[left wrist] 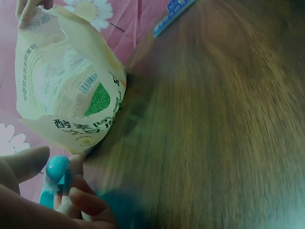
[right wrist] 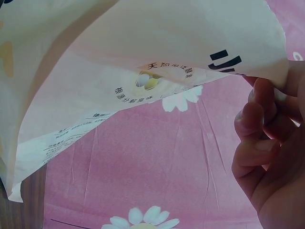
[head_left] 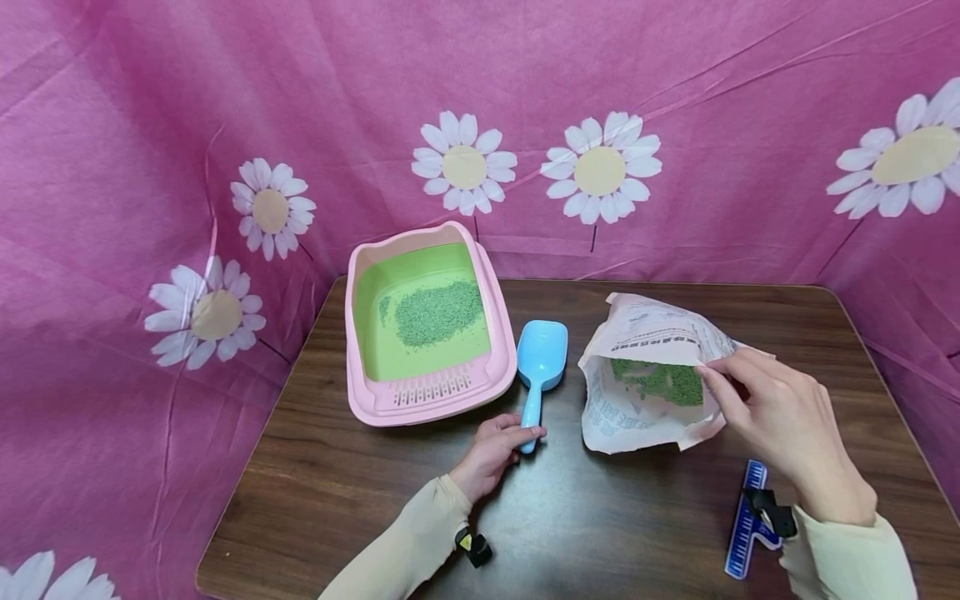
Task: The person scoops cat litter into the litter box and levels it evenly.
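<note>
My left hand grips the handle of a light blue scoop, whose bowl lies toward the back of the table beside the litter box. In the left wrist view, the thumb and fingers close round the end of the scoop's handle. My right hand pinches the top edge of a pale paper bag, holding its mouth apart. Green pellets show inside the bag. The right wrist view has the bag's printed paper stretched from the pinching fingertips.
A pink litter box with a green inside stands at the back left, green pellets spread on its floor. A blue clip lies near the right forearm. Behind the wooden table hangs a pink flowered cloth.
</note>
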The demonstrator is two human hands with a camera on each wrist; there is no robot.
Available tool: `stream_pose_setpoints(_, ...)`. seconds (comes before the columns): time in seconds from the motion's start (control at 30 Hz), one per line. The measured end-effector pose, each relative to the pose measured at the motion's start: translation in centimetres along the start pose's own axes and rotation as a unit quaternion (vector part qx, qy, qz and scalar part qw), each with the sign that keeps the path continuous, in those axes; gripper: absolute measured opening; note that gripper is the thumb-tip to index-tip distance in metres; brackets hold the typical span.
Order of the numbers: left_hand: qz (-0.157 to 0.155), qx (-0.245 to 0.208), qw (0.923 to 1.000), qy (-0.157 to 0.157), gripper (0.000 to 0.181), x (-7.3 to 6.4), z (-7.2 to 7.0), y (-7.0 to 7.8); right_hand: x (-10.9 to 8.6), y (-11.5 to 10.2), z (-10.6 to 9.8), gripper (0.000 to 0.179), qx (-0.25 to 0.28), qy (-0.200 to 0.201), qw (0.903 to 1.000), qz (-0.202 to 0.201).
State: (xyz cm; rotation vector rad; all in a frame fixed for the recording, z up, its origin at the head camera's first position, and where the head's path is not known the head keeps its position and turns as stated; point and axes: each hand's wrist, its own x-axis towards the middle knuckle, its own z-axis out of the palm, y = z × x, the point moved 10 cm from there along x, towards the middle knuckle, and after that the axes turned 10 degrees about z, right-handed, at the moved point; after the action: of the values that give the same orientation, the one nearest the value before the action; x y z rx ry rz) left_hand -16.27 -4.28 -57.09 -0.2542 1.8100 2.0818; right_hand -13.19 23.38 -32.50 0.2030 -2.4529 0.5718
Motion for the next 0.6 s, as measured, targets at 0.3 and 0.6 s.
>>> stream_pose_setpoints(0.3, 0.009, 0.08, 0.9967, -0.013, 0.046, -0.8, -0.3, 0.8, 0.0, 0.1, 0.0, 0.008, 0.0, -0.003, 1.0, 0.004)
stream_pose_setpoints(0.6, 0.016, 0.109, 0.9931, -0.04, 0.05, -1.3, -0.5, 0.9, -0.1, 0.1, 0.0, 0.007, 0.003, -0.008, 0.9999, 0.006)
